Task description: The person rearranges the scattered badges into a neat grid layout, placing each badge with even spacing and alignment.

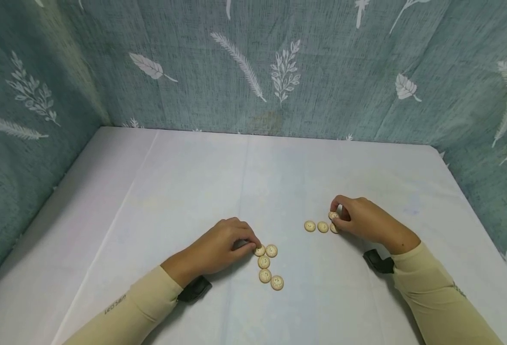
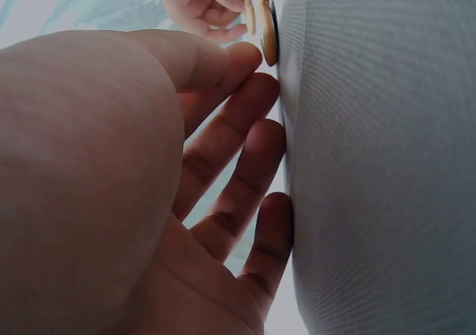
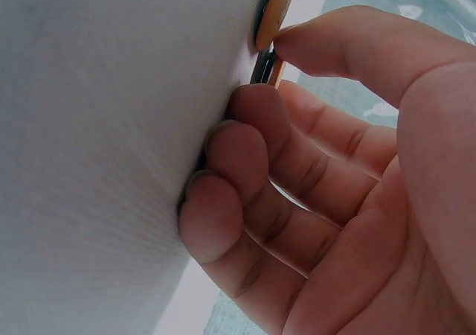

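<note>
Small round wooden discs with dark markings lie in two groups on the white cloth. My left hand [image 1: 225, 244] reaches in from the left, its thumb and index fingertips pinching the edge of the upper-left disc [image 1: 259, 251] of the nearer group. Its other fingers [image 2: 260, 152] curve down to the cloth in the left wrist view. At the farther group, my right hand [image 1: 367, 223] pinches a disc [image 1: 333, 215] between thumb and index finger, just behind the row's right end disc [image 1: 334, 228], which the thumb partly covers. The right wrist view shows the thumb against a disc's rim [image 3: 274, 15].
Beside the left hand's disc sits another disc [image 1: 271, 250], with several more, such as the lowest one [image 1: 277, 282], stepping toward me. Two discs [image 1: 310, 226] lie left of the right hand. A green leaf-patterned fabric [image 1: 262, 72] rises behind the white table cloth [image 1: 184, 182].
</note>
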A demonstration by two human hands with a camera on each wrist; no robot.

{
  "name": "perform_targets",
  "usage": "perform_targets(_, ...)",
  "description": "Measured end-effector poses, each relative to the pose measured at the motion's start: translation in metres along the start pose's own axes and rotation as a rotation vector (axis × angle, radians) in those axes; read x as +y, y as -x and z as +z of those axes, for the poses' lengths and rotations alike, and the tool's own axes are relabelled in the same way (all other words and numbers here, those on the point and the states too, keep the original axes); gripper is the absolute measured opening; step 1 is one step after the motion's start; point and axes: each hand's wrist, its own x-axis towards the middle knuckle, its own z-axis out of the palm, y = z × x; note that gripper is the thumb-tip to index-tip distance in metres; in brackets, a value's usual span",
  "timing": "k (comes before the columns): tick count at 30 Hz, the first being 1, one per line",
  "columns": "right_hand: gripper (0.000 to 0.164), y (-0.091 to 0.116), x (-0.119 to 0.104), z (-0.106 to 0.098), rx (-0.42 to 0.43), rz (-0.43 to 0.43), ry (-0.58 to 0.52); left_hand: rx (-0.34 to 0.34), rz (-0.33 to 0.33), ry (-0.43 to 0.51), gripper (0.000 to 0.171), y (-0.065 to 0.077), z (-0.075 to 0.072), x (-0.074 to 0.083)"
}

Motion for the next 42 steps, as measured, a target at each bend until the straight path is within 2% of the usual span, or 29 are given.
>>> perform_targets(6, 0.014, -0.001, 0.001, -0.001, 0.01, -0.008, 0.007, 0.013, 0.003, -0.012, 0.012, -0.001, -0.001, 0.0)
perform_targets(12, 0.014, 0.0, 0.003, 0.002, -0.006, -0.006, -0.003, -0.003, 0.0, -0.003, 0.013, 0.0, 0.002, 0.0)
perform_targets(19, 0.015, 0.0, 0.002, -0.001, 0.019, -0.018, 0.005, 0.021, 0.009, -0.013, 0.012, -0.001, 0.0, 0.0)
perform_targets(24, 0.015, 0.001, 0.003, 0.0, -0.005, -0.006, -0.009, -0.005, 0.004, -0.009, 0.013, -0.001, 0.001, 0.0)
perform_targets(27, 0.014, 0.001, 0.002, 0.0, 0.007, -0.013, -0.008, 0.001, 0.012, -0.011, 0.013, -0.002, 0.001, 0.0)
perform_targets(31, 0.012, 0.001, 0.0, -0.001, 0.027, -0.03, -0.003, 0.014, 0.009, -0.006, 0.012, -0.002, 0.001, 0.0)
perform_targets(37, 0.011, 0.004, -0.008, 0.001, 0.03, -0.031, 0.023, -0.008, 0.001, -0.008, 0.013, 0.001, 0.004, -0.001)
perform_targets(42, 0.01, 0.007, -0.018, -0.001, 0.066, -0.068, 0.066, 0.016, 0.0, -0.007, 0.012, 0.001, 0.003, -0.001)
